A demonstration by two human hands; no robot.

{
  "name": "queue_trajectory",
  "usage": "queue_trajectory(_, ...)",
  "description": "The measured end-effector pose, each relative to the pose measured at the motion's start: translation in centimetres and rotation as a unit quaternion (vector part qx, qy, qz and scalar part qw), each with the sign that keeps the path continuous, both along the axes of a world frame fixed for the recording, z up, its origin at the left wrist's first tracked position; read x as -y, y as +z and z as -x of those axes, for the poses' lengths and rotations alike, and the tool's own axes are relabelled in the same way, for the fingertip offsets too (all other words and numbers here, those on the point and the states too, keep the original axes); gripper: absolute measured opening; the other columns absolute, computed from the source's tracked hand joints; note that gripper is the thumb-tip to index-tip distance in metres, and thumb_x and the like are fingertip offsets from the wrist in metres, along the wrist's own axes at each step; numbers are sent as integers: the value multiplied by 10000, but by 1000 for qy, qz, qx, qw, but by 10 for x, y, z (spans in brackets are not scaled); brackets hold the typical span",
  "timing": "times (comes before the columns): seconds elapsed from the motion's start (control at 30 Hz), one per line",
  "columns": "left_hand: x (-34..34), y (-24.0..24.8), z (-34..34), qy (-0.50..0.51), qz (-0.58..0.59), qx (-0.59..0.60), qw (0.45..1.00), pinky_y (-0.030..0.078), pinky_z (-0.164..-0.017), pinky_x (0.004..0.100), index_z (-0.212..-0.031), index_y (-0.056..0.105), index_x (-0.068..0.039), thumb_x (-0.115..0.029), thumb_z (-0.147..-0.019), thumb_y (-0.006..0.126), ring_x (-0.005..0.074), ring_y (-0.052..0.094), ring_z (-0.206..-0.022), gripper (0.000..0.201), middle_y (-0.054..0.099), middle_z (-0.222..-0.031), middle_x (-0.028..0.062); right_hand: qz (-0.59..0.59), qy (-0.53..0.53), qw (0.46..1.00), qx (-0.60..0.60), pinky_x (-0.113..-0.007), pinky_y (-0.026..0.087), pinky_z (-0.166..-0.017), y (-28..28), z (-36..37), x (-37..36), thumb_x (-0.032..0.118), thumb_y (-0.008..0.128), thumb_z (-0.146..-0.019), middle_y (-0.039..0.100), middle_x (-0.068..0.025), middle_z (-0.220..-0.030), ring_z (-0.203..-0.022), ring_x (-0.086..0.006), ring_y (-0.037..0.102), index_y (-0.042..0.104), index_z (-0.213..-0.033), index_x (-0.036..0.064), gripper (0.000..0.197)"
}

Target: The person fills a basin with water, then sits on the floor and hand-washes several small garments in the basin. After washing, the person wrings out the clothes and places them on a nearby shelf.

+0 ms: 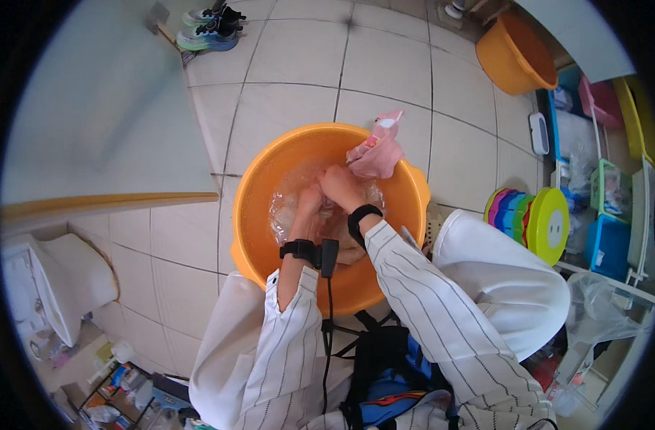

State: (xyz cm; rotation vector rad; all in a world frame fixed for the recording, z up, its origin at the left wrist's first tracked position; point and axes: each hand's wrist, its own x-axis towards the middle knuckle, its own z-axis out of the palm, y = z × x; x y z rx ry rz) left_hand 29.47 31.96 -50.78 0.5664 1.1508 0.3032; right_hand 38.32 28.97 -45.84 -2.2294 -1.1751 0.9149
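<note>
An orange basin [250, 193] stands on the floor between my knees, with bubbly water in it. My left hand [310, 200] and my right hand [340, 185] are side by side in the basin, low over the water, fingers closed. They grip a wet pinkish cloth [332, 223], partly under water and partly hidden by my wrists. A pink garment [379, 153] with a white and red print hangs over the far right rim, just beyond my right hand. Black bands are round both wrists.
A stack of colourful round stools [535, 222] and another orange basin [512, 57] stand on the right, by a shelf with plastic bins [608, 244]. At far left are shoes [211, 32] and a frosted panel [105, 107]. A white toilet [69, 279] is at left.
</note>
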Motion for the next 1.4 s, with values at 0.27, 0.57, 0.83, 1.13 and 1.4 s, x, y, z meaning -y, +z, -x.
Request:
queue_trajectory(0.27,-4,19,14,46,-52,56,996,424,-462,297,-884,558,-84,-214,-971,383,160,500,-522,235,554,-697,45,-55,74,995,31,-492,462,-773,-15,-31,31,169,570,-821,603,-229,-998,-924,-407,578,596,-1079,51,285)
queue_trajectory(0.57,-13,-10,49,-57,-239,-51,968,494,-774,351,-1031,559,-20,36,-755,597,244,591,-981,285,611,-1056,125,125,238,945,188,-438,478,-844,-26,-4,32,196,646,-747,593,-188,-1058,-1017,-385,561,668,-1002,71,285)
queue_trajectory(0.83,4,36,57,-444,-335,-151,817,473,-854,350,-1261,516,-87,-281,-719,690,317,598,-1046,601,608,-1170,176,39,63,973,-221,-306,456,-628,114,-39,40,186,556,-879,586,-53,-740,-686,-150,558,534,-835,13,179)
queue_trajectory(1.13,-2,-14,56,-218,-347,-14,912,482,-796,324,-1110,576,-25,-247,-750,694,201,592,-907,439,657,-1004,106,-129,0,978,-162,-249,400,-580,161,-24,34,218,471,-925,521,21,-778,-681,-85,477,522,-800,34,228)
queue_trajectory(1.4,-19,-32,26,10,-300,54,953,488,-751,338,-1109,518,6,-73,-782,609,231,610,-871,349,638,-974,140,-63,61,991,-101,-257,395,-529,83,-33,7,139,620,-836,454,39,-652,-605,-81,455,439,-704,79,232)
